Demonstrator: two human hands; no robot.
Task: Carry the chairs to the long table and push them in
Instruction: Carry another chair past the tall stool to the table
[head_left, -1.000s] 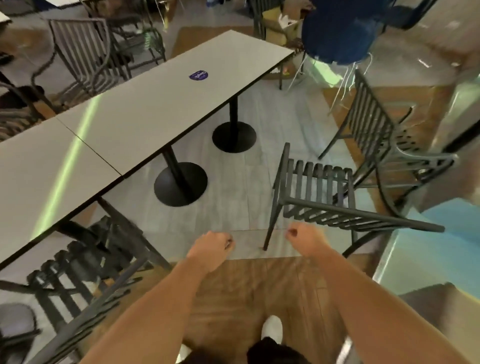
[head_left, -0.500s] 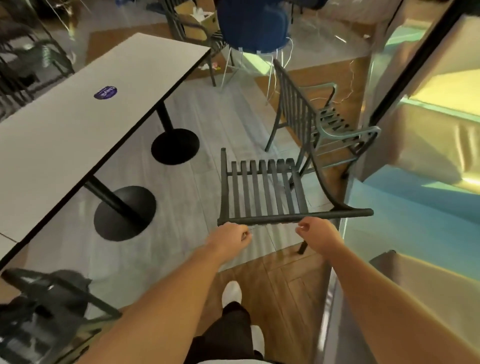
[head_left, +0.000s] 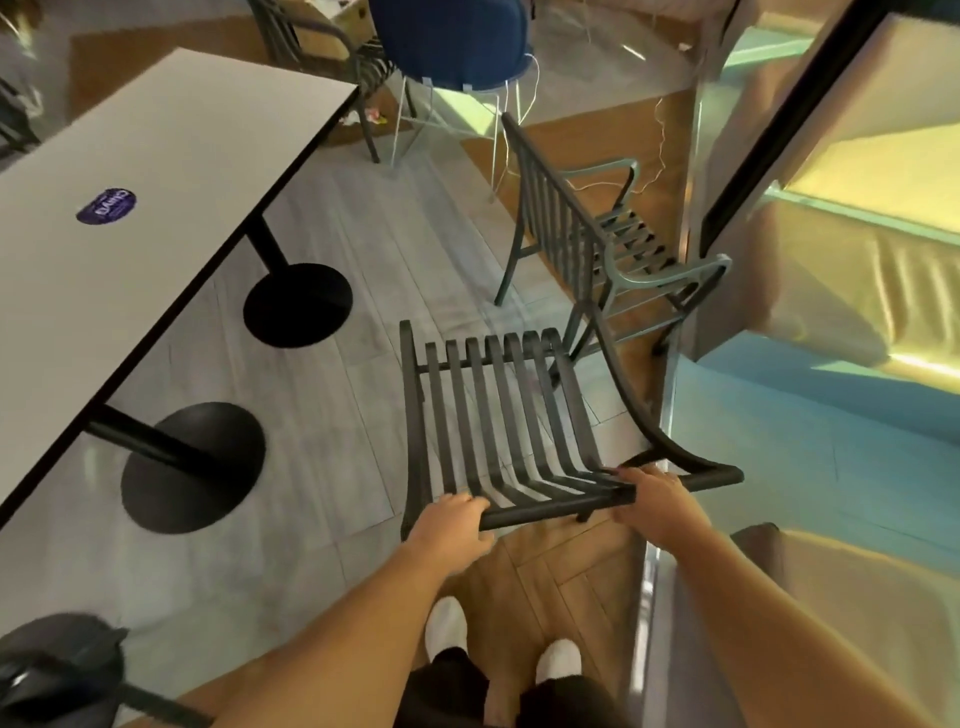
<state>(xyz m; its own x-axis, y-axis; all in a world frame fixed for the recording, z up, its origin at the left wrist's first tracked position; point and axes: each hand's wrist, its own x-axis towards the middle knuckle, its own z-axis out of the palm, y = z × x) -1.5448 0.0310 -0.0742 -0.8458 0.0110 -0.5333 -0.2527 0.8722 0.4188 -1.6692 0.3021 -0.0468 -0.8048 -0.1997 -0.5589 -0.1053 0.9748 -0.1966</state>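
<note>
**Both hands on the backrest: lift square, then turn toward the surface**

Head view: the nearest slatted chair (head_left: 498, 415) stands on the floor just in front of the person's feet, its back toward them and its seat facing away. The left hand (head_left: 451, 525) is curled over the left end of the top rail, and the right hand (head_left: 655, 501) is wrapped round the right end where the armrest sweeps in. So both hands are gripping the chair.

The long surface (head_left: 156, 171) lies to the left, well apart from the chair, with its round pedestal bases (head_left: 193, 467) on the grey floor beneath. A second slatted armchair (head_left: 602, 244) stands just beyond the held one, and a blue chair (head_left: 452, 41) further off.

To do this step well, I judge the lift should be even on both hands so the legs clear the floor together. The swing left should keep the front legs off the armchair behind, and the chair should be aimed between the two pedestal bases before pushing in.
</note>
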